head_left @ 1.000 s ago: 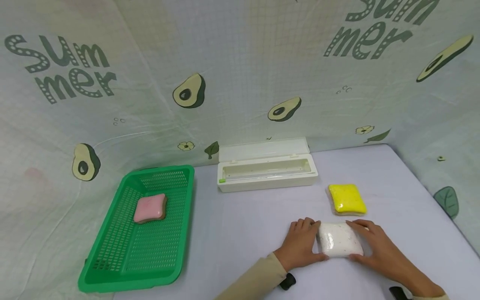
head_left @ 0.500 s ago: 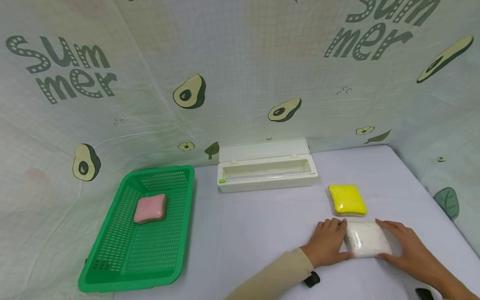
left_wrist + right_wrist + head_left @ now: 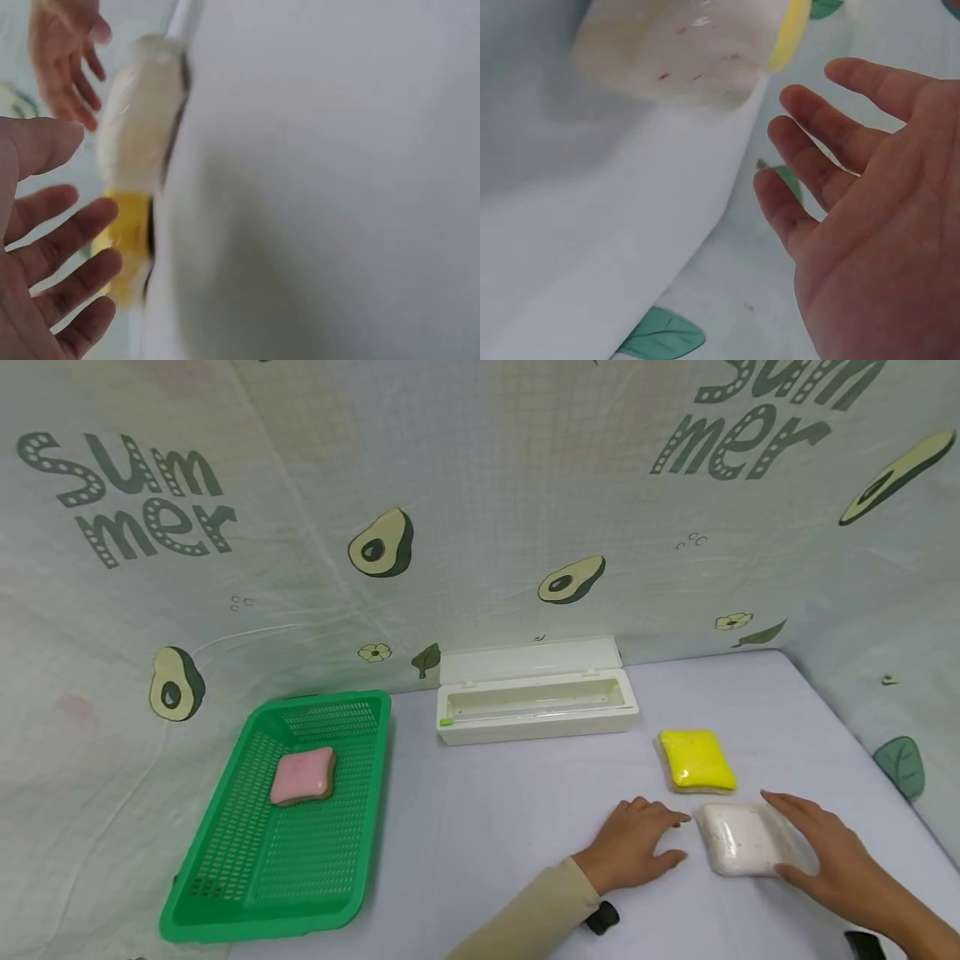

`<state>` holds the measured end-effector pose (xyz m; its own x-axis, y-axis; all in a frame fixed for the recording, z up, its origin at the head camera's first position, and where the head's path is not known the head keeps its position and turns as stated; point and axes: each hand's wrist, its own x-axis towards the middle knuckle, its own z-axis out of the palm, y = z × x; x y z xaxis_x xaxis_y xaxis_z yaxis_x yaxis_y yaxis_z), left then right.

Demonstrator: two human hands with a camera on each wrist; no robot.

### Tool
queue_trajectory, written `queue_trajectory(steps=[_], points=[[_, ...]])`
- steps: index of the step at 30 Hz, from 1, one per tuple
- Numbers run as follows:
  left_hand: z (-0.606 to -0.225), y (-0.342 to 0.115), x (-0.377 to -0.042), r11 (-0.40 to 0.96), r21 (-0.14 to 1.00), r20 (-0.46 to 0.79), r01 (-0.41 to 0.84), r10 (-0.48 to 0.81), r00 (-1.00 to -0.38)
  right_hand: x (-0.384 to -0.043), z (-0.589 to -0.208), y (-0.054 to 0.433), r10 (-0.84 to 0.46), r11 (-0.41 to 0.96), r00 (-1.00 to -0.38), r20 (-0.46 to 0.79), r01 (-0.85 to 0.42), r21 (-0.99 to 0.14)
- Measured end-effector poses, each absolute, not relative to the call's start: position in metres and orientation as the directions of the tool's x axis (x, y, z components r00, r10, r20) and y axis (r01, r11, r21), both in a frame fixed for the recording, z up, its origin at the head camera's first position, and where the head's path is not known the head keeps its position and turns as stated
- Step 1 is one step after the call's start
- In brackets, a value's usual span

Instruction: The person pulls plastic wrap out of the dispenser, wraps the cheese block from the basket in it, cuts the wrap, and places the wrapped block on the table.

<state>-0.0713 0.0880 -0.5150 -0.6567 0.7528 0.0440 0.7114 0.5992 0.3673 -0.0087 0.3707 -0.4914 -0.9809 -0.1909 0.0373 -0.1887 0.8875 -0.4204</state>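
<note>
A white, pillow-shaped sponge (image 3: 744, 841) with a glossy, plastic-like surface and small specks lies flat on the table, nearest both hands. To its left my left hand (image 3: 633, 845) is apart from it, fingers loosely extended; the left wrist view shows that hand (image 3: 56, 255) spread and holding nothing. My right hand (image 3: 828, 856) stays around the sponge's right side, its thumb and fingers close to the corners. In the right wrist view, the right hand (image 3: 877, 172) has relaxed fingers with a gap to the white sponge (image 3: 682, 49). A yellow sponge (image 3: 697, 760) sits just behind the white one.
At the left stands a green plastic basket (image 3: 372, 827) with a pink sponge (image 3: 302, 776) inside. A long white box (image 3: 540, 727) with its lid raised stands at the back against a printed cloth backdrop (image 3: 465, 527). The table's right edge runs beyond the right hand.
Both hands shifted the white sponge rightward along the table, stopping in front of the yellow sponge. Since then the left hand has let go and drawn back left; the right hand's fingers have loosened.
</note>
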Motion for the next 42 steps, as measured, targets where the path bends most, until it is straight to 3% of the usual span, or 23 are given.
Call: queue_trajectory(steps=[5, 11, 16, 20, 30, 42], points=[[-0.503, 0.041, -0.088, 0.589, 0.492, 0.213, 0.642, 0.634, -0.744, -0.026, -0.474, 0.341, -0.235, 0.861, -0.964, 0.124, -0.266, -0.433], [-0.492, -0.018, -0.117, 0.595, 0.616, 0.346, 0.517, 0.386, -0.856, -0.057, -0.455, 0.293, -0.266, 0.835, -0.953, 0.146, -0.303, -0.459], [-0.489, -0.060, -0.142, 0.644, 0.651, 0.373, 0.401, 0.190, -0.908, -0.087, -0.448, 0.257, -0.329, 0.784, -0.903, 0.278, -0.425, -0.453], [-0.487, -0.087, -0.158, 0.722, 0.610, 0.385, 0.326, 0.089, -0.919, -0.112, -0.445, 0.234, -0.364, 0.757, -0.887, 0.285, -0.460, -0.464], [-0.491, -0.120, -0.184, 0.892, 0.403, 0.258, 0.205, 0.104, -0.961, -0.173, -0.458, 0.203, -0.392, 0.794, -0.890, 0.232, -0.455, -0.403], [-0.481, -0.119, -0.195, 0.926, 0.319, 0.190, 0.203, 0.147, -0.971, -0.199, -0.464, 0.198, -0.407, 0.826, -0.907, 0.105, -0.415, -0.382]])
